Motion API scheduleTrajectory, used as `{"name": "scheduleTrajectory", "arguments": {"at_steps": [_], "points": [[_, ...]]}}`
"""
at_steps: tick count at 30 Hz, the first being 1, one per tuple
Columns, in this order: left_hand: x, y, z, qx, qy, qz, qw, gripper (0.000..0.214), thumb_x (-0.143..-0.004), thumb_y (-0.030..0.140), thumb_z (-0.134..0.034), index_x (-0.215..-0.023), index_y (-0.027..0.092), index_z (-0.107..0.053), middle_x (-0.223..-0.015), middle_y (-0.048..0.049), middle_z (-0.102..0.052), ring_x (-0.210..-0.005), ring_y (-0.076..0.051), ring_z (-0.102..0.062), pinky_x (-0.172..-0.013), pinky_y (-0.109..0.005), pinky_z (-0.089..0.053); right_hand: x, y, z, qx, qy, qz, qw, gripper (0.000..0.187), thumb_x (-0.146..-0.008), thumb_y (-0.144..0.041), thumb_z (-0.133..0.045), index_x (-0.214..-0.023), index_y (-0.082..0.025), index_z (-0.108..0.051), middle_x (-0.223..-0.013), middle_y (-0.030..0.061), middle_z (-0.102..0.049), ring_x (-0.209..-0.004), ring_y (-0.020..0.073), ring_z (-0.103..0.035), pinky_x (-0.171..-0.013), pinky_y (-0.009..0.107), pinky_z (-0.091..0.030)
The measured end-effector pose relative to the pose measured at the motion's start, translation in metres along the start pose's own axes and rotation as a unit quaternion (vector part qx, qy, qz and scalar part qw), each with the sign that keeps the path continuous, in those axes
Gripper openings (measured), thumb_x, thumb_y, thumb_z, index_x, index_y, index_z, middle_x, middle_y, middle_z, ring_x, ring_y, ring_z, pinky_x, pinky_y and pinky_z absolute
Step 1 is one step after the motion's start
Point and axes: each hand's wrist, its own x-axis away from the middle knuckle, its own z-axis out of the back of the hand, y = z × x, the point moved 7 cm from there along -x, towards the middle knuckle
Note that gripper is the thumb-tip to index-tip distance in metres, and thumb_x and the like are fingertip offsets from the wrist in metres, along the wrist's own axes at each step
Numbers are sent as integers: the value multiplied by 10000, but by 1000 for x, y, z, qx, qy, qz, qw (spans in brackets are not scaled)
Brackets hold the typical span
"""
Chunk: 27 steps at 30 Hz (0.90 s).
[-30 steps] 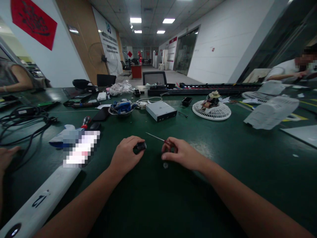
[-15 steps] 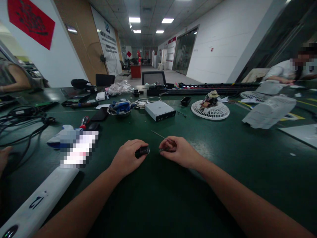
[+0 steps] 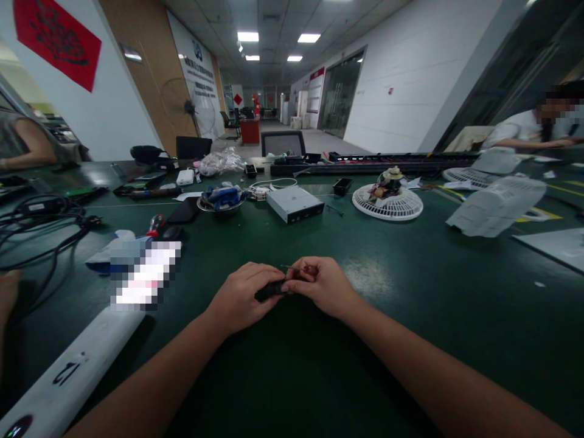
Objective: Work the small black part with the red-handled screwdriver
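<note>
1. Left side of the surface (image 3: 410, 359): cable tangle (image 3: 36, 228) near the left edge, second screwdriver (image 3: 155, 225) with a red handle farther in, and a white strip (image 3: 68, 380) marked "12" running toward the near-left corner.
2. Middle of the far edge: metal bowl (image 3: 221, 207) holding blue parts, then a grey drive box (image 3: 294, 204).
3. Left hand (image 3: 239, 298), near the middle of the near edge: fingers curled tightly around a black cylinder (image 3: 269, 291), its end poking out toward the right hand.
4. Right hand (image 3: 322, 286), knuckle to knuckle with the left: thumb and fingers pinching a slim screwdriver (image 3: 292, 266), red handle tucked in the grip, shaft pointing left above the cylinder. Contact between tip and cylinder impossible to tell, with fingers in the way.
5. Right side: white fan grille (image 3: 387, 204) and a loose plastic fan housing (image 3: 497, 207), with a co-worker (image 3: 524, 131) past the far-right corner.
6. Likely risks: a slip of the thin tip under pressure, jabbing the left fingers; a loosened grip, letting the round cylinder roll across the surface.
</note>
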Motion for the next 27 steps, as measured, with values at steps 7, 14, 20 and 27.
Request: {"name": "scheduleTrajectory", "arguments": {"at_steps": [7, 14, 20, 27], "points": [[1, -4, 4, -4, 26, 9, 1000, 282, -798, 170, -672, -1077, 200, -645, -1037, -76, -705, -978, -223, -658, -864, -393, -540, 0, -6, -5, -102, -53, 18, 993, 170, -681, -231, -741, -683, -186, -577, -803, 16, -667, -807, 167, -642, -790, 330, -503], [1, 5, 7, 18, 53, -35, 998, 290, -808, 143, -666, -1092, 196, -667, -1047, -87, -714, -966, -214, -673, -842, -368, -572, 4, -19, -1, 58, 18, 84, 995, 271, -719, -172, -671, -606, -197, -426, -777, 4, -611, -678, 130, -550, -643, 271, -430], [-1, 11, 10, 44, 68, -36, 996, 284, -828, 125, -638, -1100, 200, -671, -1052, -93, -722, -994, -223, -676, -862, -394, -579, 0, -8, 5, 36, 43, 29, 998, 326, -637, -288, -776, -695, -203, -466, -656, -59, -449, -598, 110, -438, -559, 248, -374], [0, 4, 11, 52, 82, 3, 995, 294, -805, 169, -694, -1097, 191, -669, -1057, -84, -719, -971, -212, -682, -849, -364, -583, -4, 3, 0, -54, -3, -2, 999, 408, -662, -407, -774, -685, -206, -419, -692, -49, -466, -615, 108, -453, -579, 254, -386]]}}
